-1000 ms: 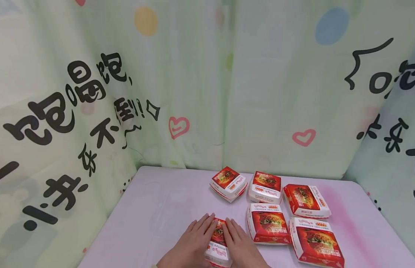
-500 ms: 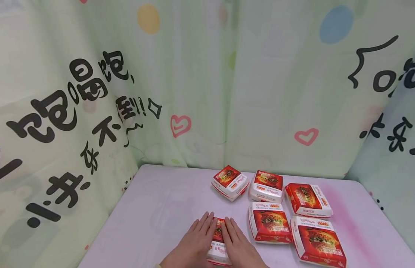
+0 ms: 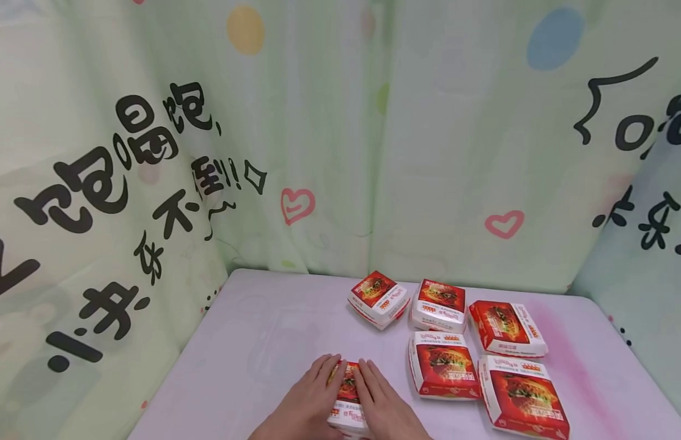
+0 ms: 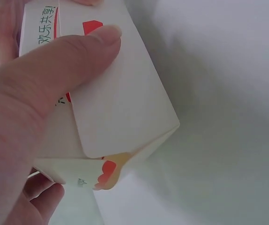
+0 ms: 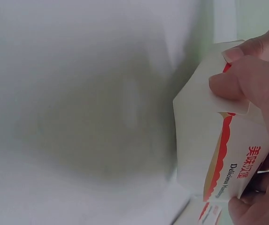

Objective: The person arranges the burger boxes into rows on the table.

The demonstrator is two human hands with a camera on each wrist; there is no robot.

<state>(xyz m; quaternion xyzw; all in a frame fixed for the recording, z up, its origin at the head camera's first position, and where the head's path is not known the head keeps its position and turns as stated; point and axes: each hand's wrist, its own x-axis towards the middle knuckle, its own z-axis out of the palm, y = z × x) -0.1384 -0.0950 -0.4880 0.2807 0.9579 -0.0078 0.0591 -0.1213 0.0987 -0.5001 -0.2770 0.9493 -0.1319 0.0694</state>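
Note:
A red and white paper burger box (image 3: 348, 410) stands at the near edge of the head view, between my two hands. My left hand (image 3: 307, 397) grips its left side, fingers over the top. The right hand (image 3: 389, 403) holds the right side in the same way. In the left wrist view the left thumb (image 4: 85, 54) presses a white flap on the box's near face. The right thumb (image 5: 230, 86) lies on that face in the right wrist view. Most of the box's sides are hidden by the hands.
Several more burger boxes lie to the right and back of the pale table (image 3: 252, 342). One box (image 3: 445, 365) is just right of my right hand, and a larger-looking one (image 3: 523, 394) sits beside it. A printed curtain (image 3: 428, 153) hangs behind the table.
Both hands have shifted slightly left and toward me with the burger box between them. The view has moved a little; the other boxes stay put.

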